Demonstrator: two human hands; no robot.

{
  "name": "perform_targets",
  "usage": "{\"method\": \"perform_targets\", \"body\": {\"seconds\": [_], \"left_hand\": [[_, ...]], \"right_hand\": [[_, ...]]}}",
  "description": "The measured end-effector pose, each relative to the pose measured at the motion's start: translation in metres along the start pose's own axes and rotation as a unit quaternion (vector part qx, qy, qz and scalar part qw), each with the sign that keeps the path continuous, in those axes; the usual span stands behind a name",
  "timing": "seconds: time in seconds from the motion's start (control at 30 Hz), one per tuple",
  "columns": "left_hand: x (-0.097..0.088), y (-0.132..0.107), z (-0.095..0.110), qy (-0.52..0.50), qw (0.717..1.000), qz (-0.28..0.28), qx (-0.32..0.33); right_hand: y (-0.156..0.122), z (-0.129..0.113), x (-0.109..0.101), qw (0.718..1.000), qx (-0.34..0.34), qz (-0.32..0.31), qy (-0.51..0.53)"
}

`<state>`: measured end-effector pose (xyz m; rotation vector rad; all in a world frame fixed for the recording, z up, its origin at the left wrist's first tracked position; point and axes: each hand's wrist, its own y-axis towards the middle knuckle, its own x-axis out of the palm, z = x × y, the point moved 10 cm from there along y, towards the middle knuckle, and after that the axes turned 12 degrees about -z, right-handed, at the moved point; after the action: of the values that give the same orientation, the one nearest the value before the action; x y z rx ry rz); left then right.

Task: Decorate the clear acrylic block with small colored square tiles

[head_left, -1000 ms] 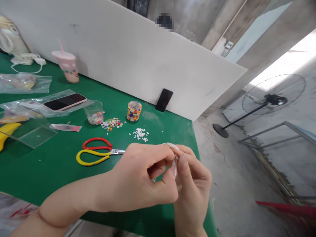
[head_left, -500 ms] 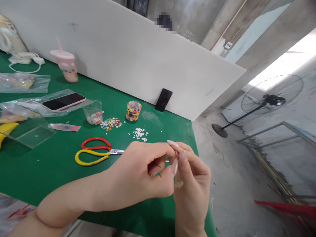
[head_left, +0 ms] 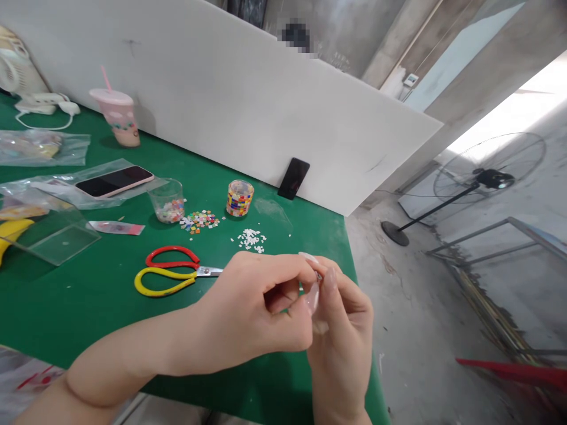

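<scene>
My left hand [head_left: 266, 307] and my right hand [head_left: 343, 324] meet fingertip to fingertip above the green table. Both are closed in a pinch around a tiny object, mostly covered by the fingers, whose kind does not show. Under and beside my left hand lie scissors [head_left: 170, 270] with one red and one yellow handle, their blades partly hidden by the hand. Just beyond the hands is a pile of small white pieces [head_left: 251, 239]. Behind it stands a small round cup [head_left: 240, 199] covered in coloured mosaic tiles. Loose coloured tiles [head_left: 200, 222] lie to its left.
A clear plastic cup [head_left: 167, 203] holds more tiles. Further left are a phone [head_left: 115, 180], a clear box [head_left: 62, 236] and a pink tumbler [head_left: 119, 118]. Another phone [head_left: 294, 178] leans on the white partition [head_left: 212, 88]. A fan [head_left: 491, 178] stands right of the table.
My right hand has shifted very slightly left, its thumb a little higher. My left hand is almost still, and both keep their pinch. The things on the table have not moved.
</scene>
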<state>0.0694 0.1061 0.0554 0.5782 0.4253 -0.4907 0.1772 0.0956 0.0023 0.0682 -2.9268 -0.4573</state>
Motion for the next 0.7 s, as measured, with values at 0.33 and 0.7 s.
{"method": "perform_targets", "body": {"seconds": [0.33, 0.7], "left_hand": [[-0.001, -0.001, 0.003, -0.007, 1.000, 0.016, 0.006], [0.003, 0.002, -0.002, -0.034, 0.999, -0.003, -0.013]], "right_hand": [[-0.002, 0.004, -0.002, 1.000, -0.002, -0.010, 0.000], [-0.001, 0.012, -0.004, 0.998, 0.028, 0.010, 0.061]]}}
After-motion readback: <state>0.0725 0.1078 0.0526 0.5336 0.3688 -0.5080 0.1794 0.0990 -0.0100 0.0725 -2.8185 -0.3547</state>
